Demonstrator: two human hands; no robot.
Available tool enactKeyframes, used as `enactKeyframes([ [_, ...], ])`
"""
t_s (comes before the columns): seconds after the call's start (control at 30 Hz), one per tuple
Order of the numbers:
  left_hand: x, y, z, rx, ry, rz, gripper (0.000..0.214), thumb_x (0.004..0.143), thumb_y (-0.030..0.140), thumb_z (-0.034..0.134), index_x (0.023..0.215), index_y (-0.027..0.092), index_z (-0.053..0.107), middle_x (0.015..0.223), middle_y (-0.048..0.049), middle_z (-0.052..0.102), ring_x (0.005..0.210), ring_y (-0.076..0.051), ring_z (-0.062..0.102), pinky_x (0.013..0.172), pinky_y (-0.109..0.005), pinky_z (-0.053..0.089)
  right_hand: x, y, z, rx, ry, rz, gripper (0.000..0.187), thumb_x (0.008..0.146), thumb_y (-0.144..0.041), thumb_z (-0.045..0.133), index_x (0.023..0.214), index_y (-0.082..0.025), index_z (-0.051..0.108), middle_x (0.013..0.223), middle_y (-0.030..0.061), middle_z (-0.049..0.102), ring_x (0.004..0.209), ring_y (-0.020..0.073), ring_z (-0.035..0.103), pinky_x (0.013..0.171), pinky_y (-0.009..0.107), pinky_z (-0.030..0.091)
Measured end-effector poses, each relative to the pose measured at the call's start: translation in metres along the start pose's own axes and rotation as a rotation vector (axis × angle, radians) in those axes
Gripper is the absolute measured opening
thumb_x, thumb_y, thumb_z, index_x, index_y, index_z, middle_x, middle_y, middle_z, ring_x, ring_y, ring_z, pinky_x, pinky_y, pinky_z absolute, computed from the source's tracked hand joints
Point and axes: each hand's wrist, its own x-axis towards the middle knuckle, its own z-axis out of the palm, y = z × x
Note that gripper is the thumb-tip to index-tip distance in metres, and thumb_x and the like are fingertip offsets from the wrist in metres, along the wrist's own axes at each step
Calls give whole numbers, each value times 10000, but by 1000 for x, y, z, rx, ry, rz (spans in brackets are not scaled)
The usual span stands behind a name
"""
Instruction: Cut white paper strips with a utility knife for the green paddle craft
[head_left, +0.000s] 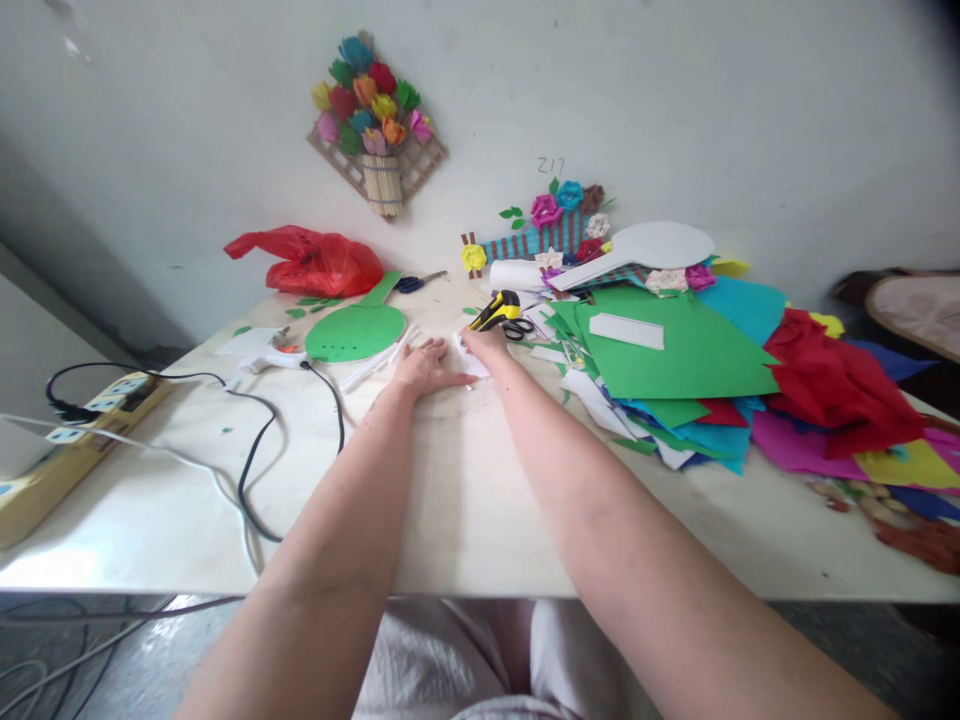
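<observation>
Taking the hands as the clock's hub, from the left: the power strip (112, 410) sits past eight o'clock, near the bench's (315, 565) edge, likely keeping sockets in reach. At nine lies a white corded tool (271, 358), looking like a glue gun, parked where its lead has slack. The red bag (322, 262) slumps by the wall towards eleven; the green disc (356, 333) rests flat at ten, apparently set aside intact. White strips (375, 360) lie just beside the left hand (425, 368).

And here's the middle! That left grip is open, palm down, fingers spread, thumb reaching towards three, I'd say for steadiness. The white piece (474, 368) lies right there, partly under the right hand (484, 345). The yellow-black cutter (496, 311) angles up at one o'clock, but fingertips are hidden: I can't tell whether that grip is closed on it.

Scissors (517, 328) show behind the cutter; green sheets (679, 345) pile up towards three, seemingly pushed over to leave working room.
</observation>
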Motion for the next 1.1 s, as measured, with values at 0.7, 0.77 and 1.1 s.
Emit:
enactKeyframes([
  [0.7, 1, -1, 0, 11, -4, 9, 842, 761, 796, 554, 1384, 230, 554, 1567, -99, 416, 1469, -321, 313, 1184, -434, 210, -10, -7, -6, -3, -28, 26, 29, 712, -176, 591, 686, -182, 604, 635, 22, 651, 588, 153, 635, 576, 227, 507],
  [0.77, 0, -1, 0, 7, -5, 13, 840, 763, 793, 556, 1387, 230, 552, 1568, -100, 414, 1467, -320, 316, 1183, -431, 211, -10, -7, -6, 3, -27, 24, 25, 709, -175, 592, 688, -181, 605, 643, 27, 658, 590, 158, 639, 579, 233, 513],
  [1.1, 1, -2, 2, -18, 2, 4, 873, 738, 809, 568, 1396, 236, 552, 1569, -83, 416, 1466, -328, 315, 1186, -429, 197, -11, -7, -6, 0, -35, 27, 33, 712, -183, 592, 701, -182, 623, 644, 39, 666, 610, 172, 656, 594, 242, 524],
])
